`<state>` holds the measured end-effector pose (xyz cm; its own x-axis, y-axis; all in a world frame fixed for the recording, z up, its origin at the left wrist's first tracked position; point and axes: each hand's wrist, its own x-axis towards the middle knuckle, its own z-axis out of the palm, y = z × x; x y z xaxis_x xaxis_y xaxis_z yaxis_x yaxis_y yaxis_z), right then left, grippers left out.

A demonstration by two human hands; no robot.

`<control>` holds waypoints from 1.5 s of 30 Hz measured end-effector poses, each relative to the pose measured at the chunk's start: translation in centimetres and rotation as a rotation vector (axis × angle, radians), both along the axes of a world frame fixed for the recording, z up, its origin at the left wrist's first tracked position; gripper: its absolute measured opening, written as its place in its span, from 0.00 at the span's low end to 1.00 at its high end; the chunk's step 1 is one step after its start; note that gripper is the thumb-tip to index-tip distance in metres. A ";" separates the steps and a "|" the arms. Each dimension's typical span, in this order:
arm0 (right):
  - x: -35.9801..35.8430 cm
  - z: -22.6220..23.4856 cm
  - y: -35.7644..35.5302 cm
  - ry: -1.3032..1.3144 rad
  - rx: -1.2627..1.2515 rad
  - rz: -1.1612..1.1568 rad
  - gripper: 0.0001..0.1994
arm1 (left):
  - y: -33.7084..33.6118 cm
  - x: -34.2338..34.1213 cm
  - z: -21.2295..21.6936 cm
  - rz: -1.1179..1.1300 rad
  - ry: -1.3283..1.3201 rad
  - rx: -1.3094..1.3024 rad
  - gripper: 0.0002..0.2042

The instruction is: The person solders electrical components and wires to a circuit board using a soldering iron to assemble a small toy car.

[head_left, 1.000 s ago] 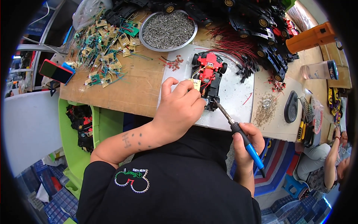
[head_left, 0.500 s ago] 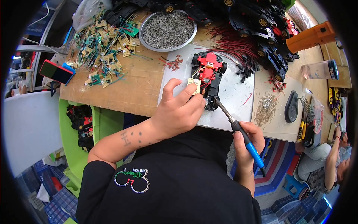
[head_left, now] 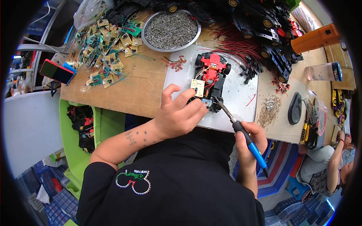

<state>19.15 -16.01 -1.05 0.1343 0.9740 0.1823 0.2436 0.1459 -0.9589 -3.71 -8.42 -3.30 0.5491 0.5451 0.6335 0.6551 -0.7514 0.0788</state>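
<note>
A toy car chassis (head_left: 213,71), red at the far end and black at the near end, lies wheels-out on a white sheet. A small cream circuit board (head_left: 197,87) with wires rests along its left side. My left hand (head_left: 180,112) reaches over the chassis' near end; its fingers are bent against that end, one fingertip beside the board, the thumb hidden. In my right hand (head_left: 249,145) is a soldering iron (head_left: 243,132) with a blue and black handle. Its tip meets the near right part of the chassis, close to a wheel; whether it touches is too small to tell.
A metal bowl of screws (head_left: 171,31) stands at the back. Left of it lie heaped circuit boards (head_left: 107,56); right are red wires (head_left: 235,45) and stacked black toy cars (head_left: 277,64). A clear cup (head_left: 319,71) is at right. Another person (head_left: 326,162) sits far right.
My left fingers have drawn back off the circuit board, leaving more of it in sight. The soldering iron has hardly moved, its tip still at the chassis' near end.
</note>
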 end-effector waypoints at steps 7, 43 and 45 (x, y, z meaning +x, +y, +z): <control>-0.3 0.2 0.1 0.014 -0.022 0.007 0.13 | -0.2 0.0 0.4 0.037 -0.087 -0.102 0.10; -1.1 0.6 0.6 -0.005 -0.065 0.034 0.12 | 5.1 -19.6 2.4 0.487 0.495 -0.169 0.09; -1.0 0.6 0.6 -0.007 -0.068 0.025 0.12 | 5.3 -19.4 2.7 0.467 0.515 -0.171 0.08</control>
